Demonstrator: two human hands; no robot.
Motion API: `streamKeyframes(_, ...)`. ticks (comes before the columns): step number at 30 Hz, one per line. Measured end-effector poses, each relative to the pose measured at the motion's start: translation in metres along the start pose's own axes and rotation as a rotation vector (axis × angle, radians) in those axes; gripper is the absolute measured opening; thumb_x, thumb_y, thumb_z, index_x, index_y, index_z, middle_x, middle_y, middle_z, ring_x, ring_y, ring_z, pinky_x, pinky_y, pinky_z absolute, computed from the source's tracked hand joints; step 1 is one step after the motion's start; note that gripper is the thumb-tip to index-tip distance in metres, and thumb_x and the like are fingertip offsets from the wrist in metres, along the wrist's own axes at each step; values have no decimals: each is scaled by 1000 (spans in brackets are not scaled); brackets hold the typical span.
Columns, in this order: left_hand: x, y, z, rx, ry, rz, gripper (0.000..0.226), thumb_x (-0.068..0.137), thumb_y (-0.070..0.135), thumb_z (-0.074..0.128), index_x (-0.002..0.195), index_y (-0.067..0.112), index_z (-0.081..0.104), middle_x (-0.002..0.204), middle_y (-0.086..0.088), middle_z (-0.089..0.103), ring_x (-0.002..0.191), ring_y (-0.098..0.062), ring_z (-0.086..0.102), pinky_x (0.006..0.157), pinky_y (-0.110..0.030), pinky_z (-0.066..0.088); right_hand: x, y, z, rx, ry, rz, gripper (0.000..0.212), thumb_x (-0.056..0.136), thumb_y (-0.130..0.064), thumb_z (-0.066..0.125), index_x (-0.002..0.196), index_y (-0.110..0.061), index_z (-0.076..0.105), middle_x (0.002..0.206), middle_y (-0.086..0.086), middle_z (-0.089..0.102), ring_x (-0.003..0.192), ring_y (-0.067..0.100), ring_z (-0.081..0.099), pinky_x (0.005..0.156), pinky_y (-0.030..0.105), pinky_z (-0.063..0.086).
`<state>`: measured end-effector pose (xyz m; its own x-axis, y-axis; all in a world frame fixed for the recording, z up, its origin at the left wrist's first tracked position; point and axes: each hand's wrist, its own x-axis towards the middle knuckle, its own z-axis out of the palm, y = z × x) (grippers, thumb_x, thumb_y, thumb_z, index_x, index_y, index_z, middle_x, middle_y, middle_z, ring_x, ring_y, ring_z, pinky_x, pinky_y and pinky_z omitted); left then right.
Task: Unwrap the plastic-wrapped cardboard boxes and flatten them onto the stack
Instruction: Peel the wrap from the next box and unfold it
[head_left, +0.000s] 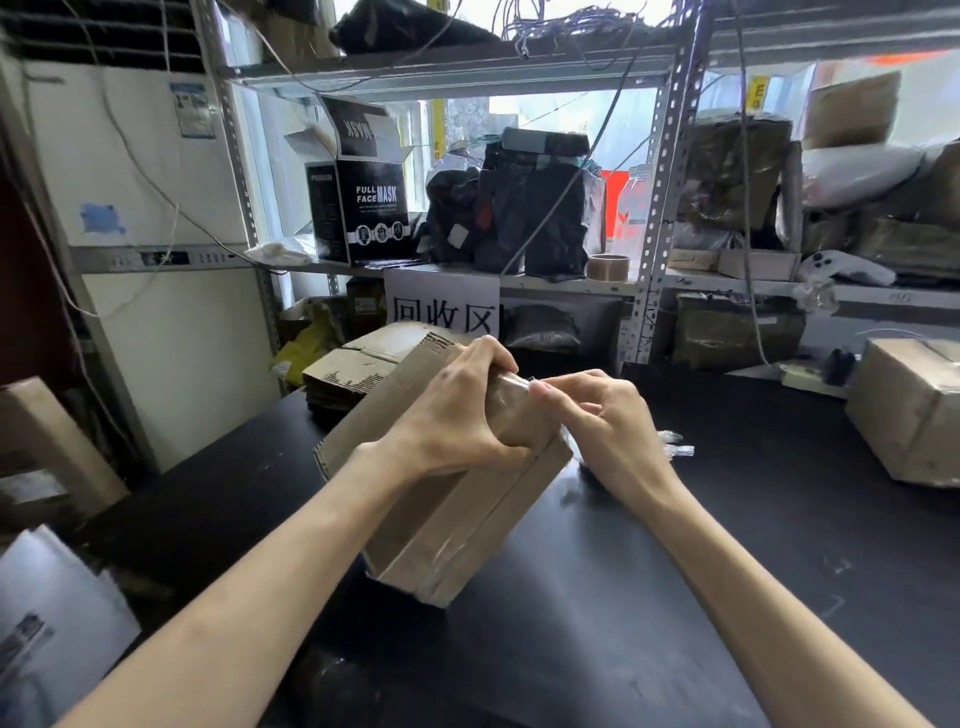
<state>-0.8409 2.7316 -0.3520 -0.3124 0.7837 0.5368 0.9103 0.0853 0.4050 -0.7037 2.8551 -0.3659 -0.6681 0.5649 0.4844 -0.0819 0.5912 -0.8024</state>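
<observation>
Oblong brown cardboard box (457, 525) stands tilted on the black counter (675, 571), near end down and far end raised. Left hand (457, 410) is curled over the upper end, gripping it; right hand (608, 415) pinches the clear plastic film (511, 387) at that same end, just beside the left. Stack of flattened brown cardboard (353, 371) lies behind the box, at the counter's far edge.

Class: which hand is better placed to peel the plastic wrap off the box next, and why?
Right hand: it pinches the plastic wrap at the box's upper end, while the left hand grips the box steady.
</observation>
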Motion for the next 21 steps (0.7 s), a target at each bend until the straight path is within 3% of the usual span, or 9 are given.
streamKeyframes(3,-1,3,2,-4,-4,-10,72,57,25,92,114,20,47,102,19,45,100,-10,48,84,-8,36,6,-5,-4,3,-21,-3,39,82,-32,78,119,-24,70,109,-7,69,100,8,65,94,31,51)
streamKeyframes(6,-3,3,2,-11,8,-16,75,57,25,92,117,18,46,103,19,45,101,-10,48,85,-8,37,11,-17,-10,-52,-152,-30,20,84,-24,77,103,-19,78,95,-7,76,94,5,70,91,36,55)
streamKeyframes(8,-4,3,0,-2,9,-25,77,58,27,92,119,18,46,107,13,47,105,-12,48,88,-13,39,12,-24,-10,-33,-139,-51,11,78,-20,81,89,-16,79,82,-3,76,84,12,72,83,40,57)
streamKeyframes(10,-6,0,-3,40,-20,-64,84,58,40,89,128,23,45,121,9,47,119,-14,42,102,-24,38,12,-28,-8,52,-76,-42,10,71,-10,85,77,-13,77,74,2,75,77,21,72,78,42,58)
streamKeyframes(12,-11,-5,-6,94,-76,-138,98,52,61,77,139,38,39,140,8,35,138,-21,26,118,-44,26,14,-29,-6,70,-37,-25,14,67,-4,86,70,-11,74,70,4,73,75,24,71,75,40,56)
streamKeyframes(15,-17,-6,-9,109,-176,-235,103,49,59,72,140,59,24,146,11,13,143,-27,12,114,-64,23,17,-25,-4,-35,-28,-29,19,70,1,82,66,-13,70,69,3,71,70,20,68,70,37,54)
streamKeyframes(17,-16,-6,-11,127,-174,-240,101,47,58,74,135,60,24,144,9,13,140,-35,20,111,-66,29,16,-21,-1,-20,-40,-83,22,73,9,73,68,-12,65,69,0,67,69,16,64,68,35,52)
streamKeyframes(21,-11,-12,-17,55,-97,-218,100,41,62,73,133,54,34,139,4,25,129,-35,41,108,-55,43,8,-15,3,196,-66,-194,25,77,21,64,73,-3,59,76,6,59,74,12,56,70,18,47)
